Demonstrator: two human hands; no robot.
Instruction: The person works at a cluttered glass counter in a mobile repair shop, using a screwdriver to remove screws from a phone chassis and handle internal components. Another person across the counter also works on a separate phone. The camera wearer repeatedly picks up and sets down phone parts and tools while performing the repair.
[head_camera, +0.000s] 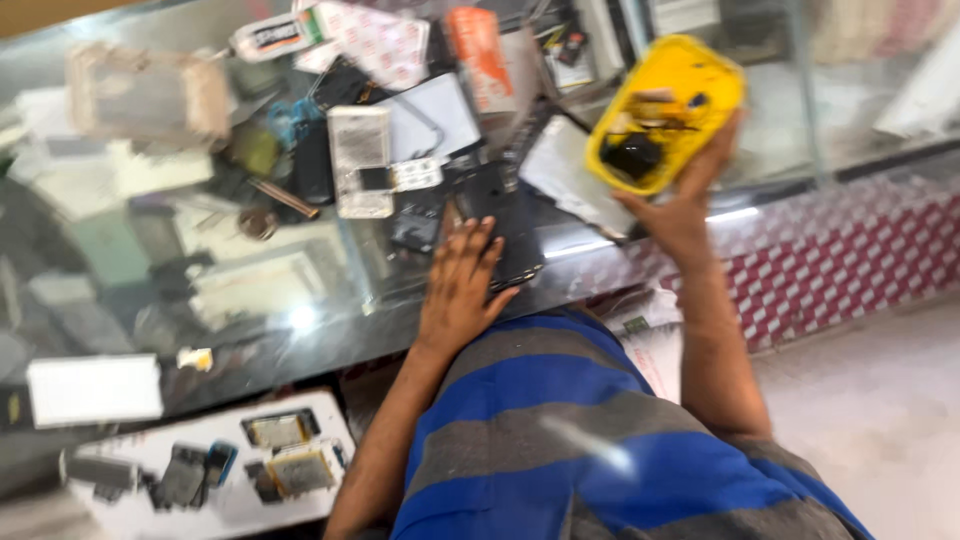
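Observation:
My right hand (683, 200) holds up a yellow plastic tray (668, 108) by its lower edge; small dark and orange parts lie inside it. My left hand (462, 285) rests flat, fingers together, on a dark phone body (500, 220) lying on the glass counter (330, 300). A white phone frame (361, 160) and a white screen panel (435, 115) lie just beyond that hand. The picture is blurred by motion.
Many phone parts, packets and tools crowd the counter's far side. A white box (95, 388) sits at the near left edge. Under the glass, a white tray (215, 470) holds several phone pieces. A red-and-white checked counter front (850, 260) runs right, with pale floor (880, 420) below.

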